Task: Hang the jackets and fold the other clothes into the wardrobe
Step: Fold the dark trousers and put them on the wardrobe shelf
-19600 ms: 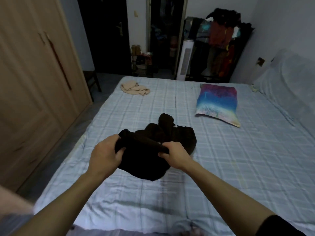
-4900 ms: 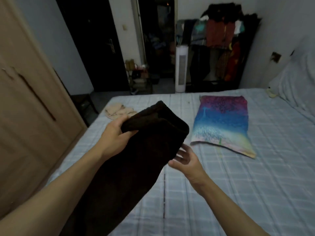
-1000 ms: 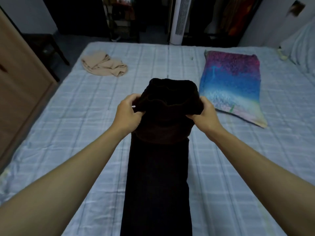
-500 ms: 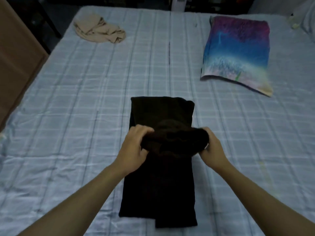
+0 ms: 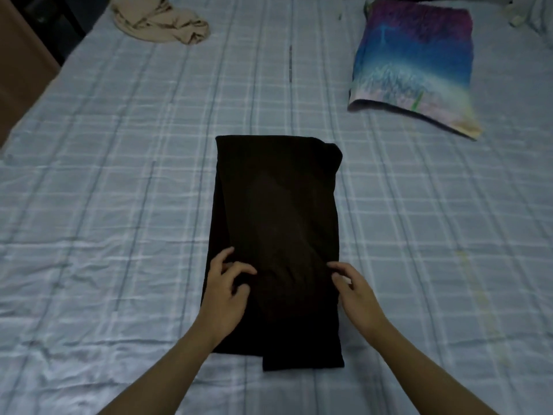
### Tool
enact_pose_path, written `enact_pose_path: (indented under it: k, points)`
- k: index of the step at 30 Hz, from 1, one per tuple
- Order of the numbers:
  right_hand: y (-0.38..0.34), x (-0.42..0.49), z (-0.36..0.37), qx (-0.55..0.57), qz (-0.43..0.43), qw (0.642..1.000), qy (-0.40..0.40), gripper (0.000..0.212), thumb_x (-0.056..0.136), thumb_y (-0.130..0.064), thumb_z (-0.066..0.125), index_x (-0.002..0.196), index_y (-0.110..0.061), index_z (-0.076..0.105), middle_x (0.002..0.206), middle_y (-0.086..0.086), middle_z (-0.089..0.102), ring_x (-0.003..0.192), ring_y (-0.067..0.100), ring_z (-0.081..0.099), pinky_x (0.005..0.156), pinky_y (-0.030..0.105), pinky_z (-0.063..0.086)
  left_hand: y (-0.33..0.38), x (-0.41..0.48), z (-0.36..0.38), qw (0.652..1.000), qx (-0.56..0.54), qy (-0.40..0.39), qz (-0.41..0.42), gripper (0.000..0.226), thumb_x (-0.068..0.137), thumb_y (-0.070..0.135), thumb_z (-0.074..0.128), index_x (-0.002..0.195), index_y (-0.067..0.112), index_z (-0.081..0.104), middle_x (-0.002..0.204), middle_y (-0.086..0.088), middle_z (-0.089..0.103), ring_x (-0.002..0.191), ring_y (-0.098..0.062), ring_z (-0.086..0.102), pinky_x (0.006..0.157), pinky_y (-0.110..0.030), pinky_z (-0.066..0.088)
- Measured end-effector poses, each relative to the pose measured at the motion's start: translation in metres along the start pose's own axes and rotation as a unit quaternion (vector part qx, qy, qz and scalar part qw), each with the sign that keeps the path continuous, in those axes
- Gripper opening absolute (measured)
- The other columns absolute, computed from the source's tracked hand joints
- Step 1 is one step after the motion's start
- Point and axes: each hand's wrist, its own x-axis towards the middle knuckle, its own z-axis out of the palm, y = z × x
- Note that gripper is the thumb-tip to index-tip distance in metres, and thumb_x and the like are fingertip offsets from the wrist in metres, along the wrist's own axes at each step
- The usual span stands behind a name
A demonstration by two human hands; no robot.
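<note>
A dark brown, almost black garment [image 5: 276, 211] lies folded in half as a long rectangle on the pale blue checked bed sheet [image 5: 119, 175], with one lower layer sticking out at its near right corner. My left hand [image 5: 224, 292] rests on its near left part, fingers spread and slightly curled. My right hand [image 5: 356, 292] rests on its near right edge, fingers apart. Neither hand holds cloth. A crumpled beige garment [image 5: 160, 20] lies at the far left of the bed.
A folded, multicoloured purple, blue and pink cloth [image 5: 416, 61] lies at the far right of the bed. The wooden wardrobe [image 5: 21, 64] stands along the left edge. A white pillow corner [image 5: 535, 13] shows at the top right.
My hands have brought the garment's far end toward me, laid it down on the near part and let go. The view has tilted down onto the bed.
</note>
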Motion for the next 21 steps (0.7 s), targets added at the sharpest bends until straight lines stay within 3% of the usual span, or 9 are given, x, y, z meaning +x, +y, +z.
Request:
enact_pose_path:
  k: [2, 3, 5, 7, 9, 13, 16, 19, 21]
  points:
    - [-0.005, 0.001, 0.007, 0.034, 0.025, 0.999, 0.030, 0.027, 0.095, -0.040, 0.061, 0.121, -0.035, 0.057, 0.116, -0.008, 0.064, 0.104, 0.013, 0.064, 0.087, 0.031, 0.056, 0.008, 0.005, 0.007, 0.985, -0.120, 0.031, -0.123, 0.031, 0.086, 0.029, 0.072, 0.110, 0.038, 0.054, 0.133, 0.013, 0.040, 0.122, -0.011, 0.048, 0.095, -0.021, 0.047]
    - [-0.007, 0.001, 0.009, 0.053, 0.031, 0.998, 0.032, 0.041, 0.089, -0.044, 0.068, 0.126, -0.037, 0.051, 0.115, -0.011, 0.063, 0.104, 0.011, 0.065, 0.088, 0.033, 0.058, 0.011, 0.008, 0.012, 0.969, -0.171, 0.034, -0.177, 0.049, 0.082, 0.039, 0.076, 0.120, 0.037, 0.046, 0.129, 0.011, 0.044, 0.115, -0.013, 0.054, 0.091, -0.029, 0.053]
    - [-0.011, 0.003, 0.012, 0.093, 0.056, 0.994, 0.024, 0.071, 0.079, -0.042, 0.080, 0.136, -0.038, 0.038, 0.118, -0.010, 0.061, 0.104, 0.010, 0.066, 0.090, 0.035, 0.058, 0.014, 0.012, 0.020, 0.934, -0.253, 0.025, -0.250, 0.082, 0.075, 0.040, 0.083, 0.137, 0.038, 0.029, 0.125, 0.007, 0.050, 0.110, -0.015, 0.059, 0.089, -0.036, 0.056]
    - [-0.015, 0.005, 0.010, 0.115, 0.099, 0.988, 0.023, 0.081, 0.076, -0.034, 0.084, 0.142, -0.024, 0.038, 0.122, 0.000, 0.063, 0.106, 0.017, 0.066, 0.094, 0.041, 0.056, 0.021, 0.012, 0.026, 0.911, -0.302, 0.022, -0.280, 0.089, 0.075, 0.032, 0.085, 0.145, 0.027, 0.030, 0.128, 0.001, 0.057, 0.109, -0.018, 0.063, 0.093, -0.041, 0.055]
    - [-0.019, 0.004, 0.004, 0.139, 0.124, 0.982, 0.017, 0.062, 0.077, -0.025, 0.084, 0.130, -0.012, 0.054, 0.118, 0.004, 0.069, 0.101, 0.019, 0.070, 0.092, 0.040, 0.057, 0.030, 0.008, 0.030, 0.904, -0.317, 0.026, -0.285, 0.072, 0.074, 0.027, 0.085, 0.135, 0.015, 0.048, 0.121, -0.002, 0.067, 0.103, -0.018, 0.069, 0.091, -0.041, 0.057]
    - [-0.016, -0.007, -0.015, 0.175, 0.126, 0.975, -0.047, 0.029, 0.080, -0.014, 0.080, 0.108, -0.016, 0.070, 0.100, 0.000, 0.077, 0.089, 0.013, 0.074, 0.075, 0.027, 0.061, 0.037, -0.008, 0.025, 0.897, -0.338, -0.002, -0.287, 0.046, 0.073, 0.023, 0.086, 0.113, 0.020, 0.064, 0.100, 0.003, 0.076, 0.090, -0.014, 0.074, 0.071, -0.030, 0.060]
    - [0.002, -0.019, -0.019, 0.154, 0.141, 0.975, -0.081, 0.028, 0.079, -0.010, 0.078, 0.104, -0.019, 0.070, 0.097, -0.002, 0.077, 0.088, 0.013, 0.074, 0.069, 0.019, 0.057, 0.033, -0.028, 0.031, 0.902, -0.296, -0.032, -0.314, 0.053, 0.073, 0.024, 0.086, 0.120, 0.020, 0.062, 0.105, 0.002, 0.075, 0.094, -0.015, 0.073, 0.073, -0.029, 0.059]
    - [0.018, -0.025, -0.009, 0.097, 0.142, 0.981, -0.085, 0.037, 0.079, -0.011, 0.078, 0.110, -0.028, 0.064, 0.101, -0.012, 0.070, 0.091, 0.007, 0.068, 0.069, 0.015, 0.052, 0.026, -0.038, 0.044, 0.936, -0.158, -0.014, -0.315, 0.067, 0.074, 0.026, 0.085, 0.131, 0.017, 0.051, 0.127, -0.002, 0.061, 0.110, -0.020, 0.062, 0.097, -0.037, 0.053]
    - [0.021, -0.023, -0.006, 0.114, 0.140, 0.980, -0.086, 0.042, 0.079, -0.015, 0.080, 0.116, -0.029, 0.064, 0.104, -0.014, 0.069, 0.095, 0.007, 0.067, 0.076, 0.018, 0.054, 0.025, -0.036, 0.045, 0.934, -0.178, -0.013, -0.310, 0.068, 0.074, 0.026, 0.085, 0.131, 0.020, 0.049, 0.127, 0.000, 0.059, 0.111, -0.017, 0.060, 0.097, -0.037, 0.051]
